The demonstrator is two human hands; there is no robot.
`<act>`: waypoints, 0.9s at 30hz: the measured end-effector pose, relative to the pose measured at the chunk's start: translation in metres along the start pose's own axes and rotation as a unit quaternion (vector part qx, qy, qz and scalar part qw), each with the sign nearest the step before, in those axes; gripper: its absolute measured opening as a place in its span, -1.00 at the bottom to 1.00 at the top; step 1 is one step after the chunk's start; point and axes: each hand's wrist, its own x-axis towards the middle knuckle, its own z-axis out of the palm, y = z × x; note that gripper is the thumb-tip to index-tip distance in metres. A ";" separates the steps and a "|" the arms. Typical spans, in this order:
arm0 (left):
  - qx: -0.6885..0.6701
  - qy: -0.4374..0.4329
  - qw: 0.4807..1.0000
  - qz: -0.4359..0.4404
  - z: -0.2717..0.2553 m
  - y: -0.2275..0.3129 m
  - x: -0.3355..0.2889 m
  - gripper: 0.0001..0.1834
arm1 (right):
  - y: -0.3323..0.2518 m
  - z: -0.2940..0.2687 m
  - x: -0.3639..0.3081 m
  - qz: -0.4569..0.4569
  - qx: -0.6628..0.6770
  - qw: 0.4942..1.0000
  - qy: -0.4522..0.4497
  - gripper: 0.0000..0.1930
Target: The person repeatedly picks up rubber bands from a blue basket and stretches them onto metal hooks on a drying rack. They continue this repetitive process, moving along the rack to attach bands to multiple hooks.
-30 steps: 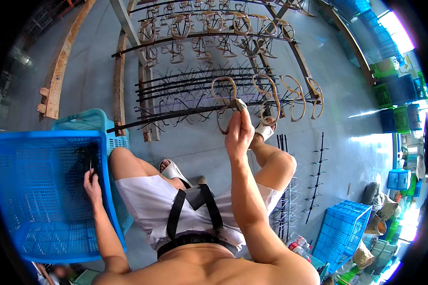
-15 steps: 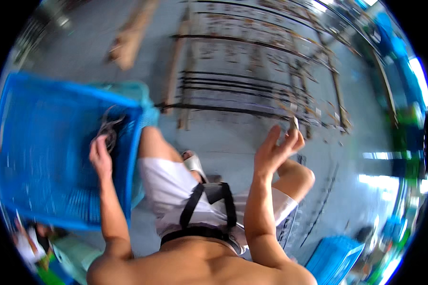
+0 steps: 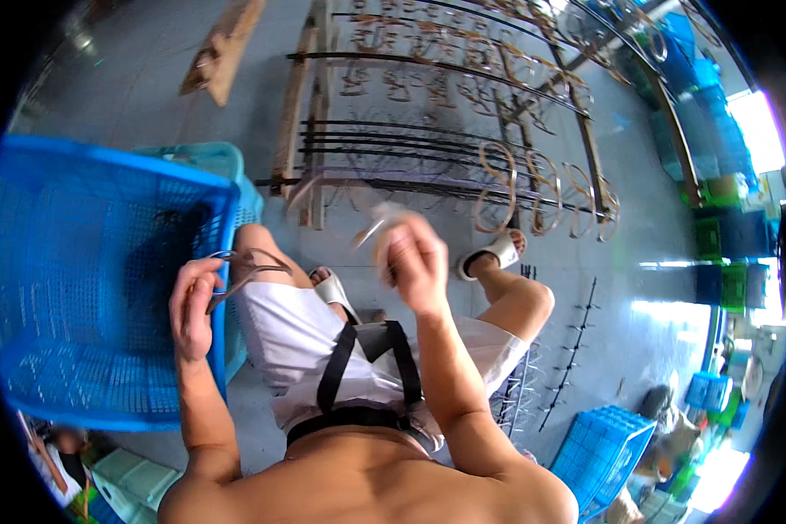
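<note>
Beside the rim of a large blue plastic crate (image 3: 61,288), my left hand (image 3: 192,301) is closed on several thin curved metal pieces (image 3: 258,265). They stick out toward my left thigh. My right hand (image 3: 415,258) is raised in front of my lap with its fingers curled together. Something shiny and pale, smeared by motion, shows at its fingertips; its kind cannot be made out. Ahead is a rack (image 3: 293,122) of wooden posts and dark rods. Double-looped, figure-eight metal pieces (image 3: 498,188) hang from its near rod, and rows of similar ones hang farther back.
A pale teal crate (image 3: 227,162) stands behind the blue one. To the right, dark spiked rods (image 3: 572,358) lie on the grey floor. A smaller blue crate (image 3: 598,458) is at lower right. A wooden beam (image 3: 223,57) lies far left. Another person (image 3: 61,458) is at lower left.
My left hand has come up out of the blue crate to its rim, bringing the curved metal pieces. My right hand has moved left, away from the rack's right side to before my lap.
</note>
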 end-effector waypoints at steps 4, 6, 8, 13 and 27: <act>0.061 -0.085 0.994 0.038 0.012 -0.008 -0.002 -0.64 | 0.027 -0.039 0.016 -0.111 -0.010 0.938 0.328 -0.84; 0.047 -0.053 0.997 0.034 0.017 -0.005 0.000 -0.61 | 0.044 -0.040 0.028 -0.095 -0.051 0.925 0.365 -0.79; 0.047 -0.042 0.997 0.045 0.013 -0.007 -0.001 -0.56 | 0.050 -0.034 0.032 -0.070 -0.022 0.929 0.362 -0.79; 0.073 0.009 0.997 0.038 -0.003 -0.009 0.000 -0.59 | 0.060 -0.027 0.037 -0.063 0.069 0.939 0.332 -0.81; 0.297 0.137 0.944 0.042 -0.011 -0.032 0.010 -0.78 | 0.043 -0.019 0.038 -0.080 0.119 0.921 0.364 -0.92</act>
